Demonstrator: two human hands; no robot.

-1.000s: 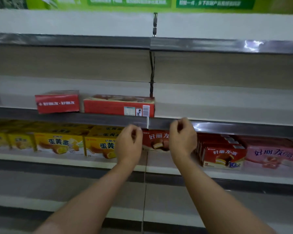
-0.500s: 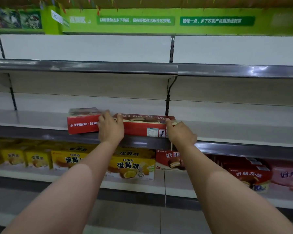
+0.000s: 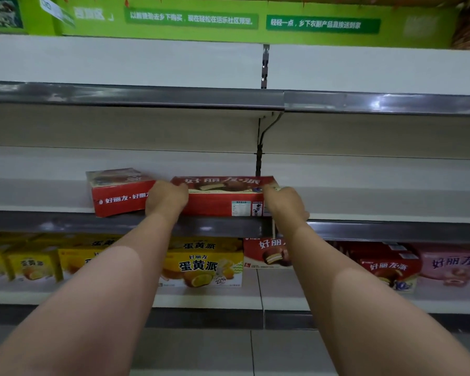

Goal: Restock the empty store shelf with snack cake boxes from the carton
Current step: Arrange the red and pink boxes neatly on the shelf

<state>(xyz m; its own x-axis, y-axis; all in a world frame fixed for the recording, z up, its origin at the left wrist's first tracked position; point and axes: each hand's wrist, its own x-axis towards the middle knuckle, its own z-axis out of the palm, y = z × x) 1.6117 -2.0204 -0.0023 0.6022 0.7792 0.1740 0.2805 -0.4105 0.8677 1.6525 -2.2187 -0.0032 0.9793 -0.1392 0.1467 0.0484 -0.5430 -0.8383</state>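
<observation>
Both hands raised, gripping red box point(image 3: 223, 198) ends.

left hand point(image 3: 166, 198) curled (arm outstretched) | right hand point(image 3: 286, 203) curled, arm outstretched

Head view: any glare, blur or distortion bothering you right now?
Head view: dim overall; glare streaks on the metal shelf edge; wide-angle bowing of shelf lines; smaller red box slightly soft, print on the held red box readable between left hand and right hand.
</observation>
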